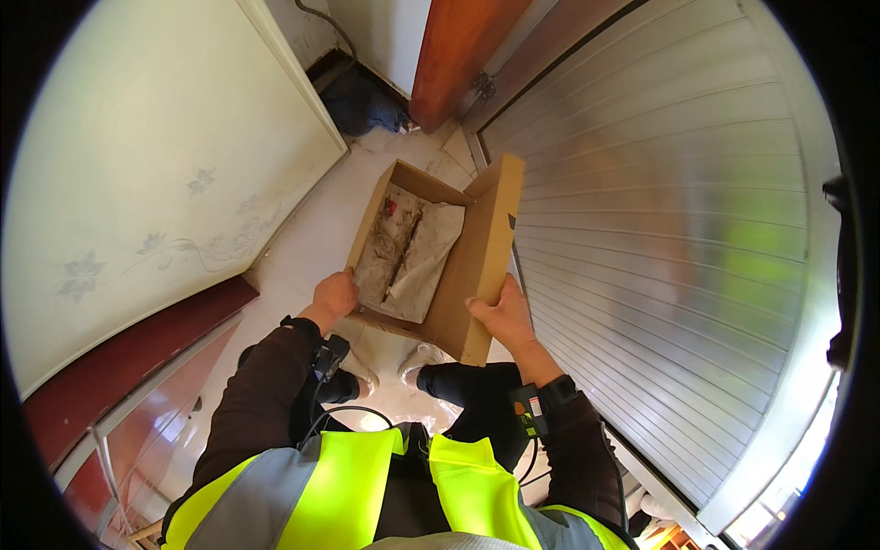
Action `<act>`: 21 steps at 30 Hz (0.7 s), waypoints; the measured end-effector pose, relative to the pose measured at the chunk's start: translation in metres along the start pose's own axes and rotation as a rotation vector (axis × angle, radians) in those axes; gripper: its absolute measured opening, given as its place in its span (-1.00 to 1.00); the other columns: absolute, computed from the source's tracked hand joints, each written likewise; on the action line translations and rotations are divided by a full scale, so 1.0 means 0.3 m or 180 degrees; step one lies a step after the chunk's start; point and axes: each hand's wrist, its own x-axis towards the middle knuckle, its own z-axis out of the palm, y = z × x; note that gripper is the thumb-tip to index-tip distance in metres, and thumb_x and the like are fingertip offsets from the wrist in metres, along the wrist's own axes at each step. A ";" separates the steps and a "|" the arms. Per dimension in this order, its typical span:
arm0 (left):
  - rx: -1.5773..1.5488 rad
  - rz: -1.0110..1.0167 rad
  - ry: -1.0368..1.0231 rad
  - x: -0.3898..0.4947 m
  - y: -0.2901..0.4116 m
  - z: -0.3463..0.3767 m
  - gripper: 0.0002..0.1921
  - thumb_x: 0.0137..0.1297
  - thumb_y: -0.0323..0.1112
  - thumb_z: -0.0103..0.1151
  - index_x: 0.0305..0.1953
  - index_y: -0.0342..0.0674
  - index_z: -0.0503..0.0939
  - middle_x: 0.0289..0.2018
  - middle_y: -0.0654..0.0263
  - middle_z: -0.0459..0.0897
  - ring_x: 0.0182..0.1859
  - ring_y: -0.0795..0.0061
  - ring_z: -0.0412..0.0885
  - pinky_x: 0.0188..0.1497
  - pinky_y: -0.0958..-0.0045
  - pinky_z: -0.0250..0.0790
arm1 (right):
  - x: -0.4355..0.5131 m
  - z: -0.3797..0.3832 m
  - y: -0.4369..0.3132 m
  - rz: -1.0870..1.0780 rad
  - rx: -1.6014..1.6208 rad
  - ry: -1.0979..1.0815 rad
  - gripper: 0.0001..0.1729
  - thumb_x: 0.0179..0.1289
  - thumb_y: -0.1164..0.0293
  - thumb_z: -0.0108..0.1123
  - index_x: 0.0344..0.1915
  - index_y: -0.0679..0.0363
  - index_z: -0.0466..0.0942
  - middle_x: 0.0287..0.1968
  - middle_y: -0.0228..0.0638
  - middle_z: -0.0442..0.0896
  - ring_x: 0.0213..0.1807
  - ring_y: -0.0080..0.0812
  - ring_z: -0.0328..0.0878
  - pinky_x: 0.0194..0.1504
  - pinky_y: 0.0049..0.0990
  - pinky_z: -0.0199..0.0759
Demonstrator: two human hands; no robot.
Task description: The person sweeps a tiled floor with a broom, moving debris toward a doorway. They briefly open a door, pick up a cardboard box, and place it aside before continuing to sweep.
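An open cardboard box (477, 258) is held between my two hands, with its lid raised on the right. My left hand (335, 295) grips the box's near left corner. On the other side, my right hand (505, 313) holds the lid's outer edge, thumb on top. Inside lies crumpled, dirty white paper (433, 254) with brown debris, a thin dark stick-like piece (404, 258) and a small red scrap (390, 207).
A ribbed, translucent door panel (660, 240) stands close on the right. On the left is a cream panel with a floral pattern (151, 172) above a dark red ledge (151, 337). An orange-brown wooden post (457, 62) and a dark blue bundle (361, 103) are ahead.
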 end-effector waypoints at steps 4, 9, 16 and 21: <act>0.0412 0.0297 0.0158 -0.050 0.081 -0.085 -0.68 0.01 -0.38 -0.09 -0.15 -0.32 0.35 -0.49 -0.02 0.52 -0.41 0.02 0.50 -0.38 0.16 0.34 | 0.018 -0.021 -0.046 0.0313 -0.0089 -0.0095 -0.33 -0.22 0.23 0.27 -0.12 0.38 0.25 -0.18 0.00 0.38 -0.16 -0.10 0.39 -0.12 -0.33 0.29; 0.0663 0.0445 0.0293 -0.075 0.208 -0.191 -0.69 0.00 -0.38 -0.06 -0.16 -0.28 0.34 -0.55 0.06 0.53 -0.48 0.09 0.51 -0.47 0.21 0.34 | 0.044 -0.023 -0.128 0.0437 -0.0151 -0.0116 -0.15 -0.22 0.10 0.29 -0.01 0.38 0.15 -0.04 0.03 0.22 0.00 -0.10 0.27 -0.02 -0.33 0.22; 0.0646 0.0510 0.0553 -0.062 0.294 -0.318 -0.68 0.08 -0.36 -0.11 -0.08 -0.22 0.32 -0.52 0.09 0.54 -0.46 0.14 0.53 -0.49 0.25 0.37 | 0.091 -0.028 -0.161 0.0122 0.0273 0.0028 -0.07 -0.19 0.04 0.29 0.06 0.36 0.08 0.02 0.04 0.17 0.12 -0.04 0.07 0.10 -0.28 0.05; -0.0161 0.0542 0.0481 -0.053 0.289 -0.407 -0.62 0.10 -0.23 -0.04 -0.03 -0.21 0.34 -0.39 0.04 0.55 -0.33 0.07 0.51 -0.38 0.26 0.35 | 0.062 -0.073 -0.076 0.1028 0.0712 0.0734 0.01 -0.18 0.09 0.31 0.14 0.38 -0.01 0.10 0.05 0.12 0.13 -0.08 0.10 0.07 -0.27 0.09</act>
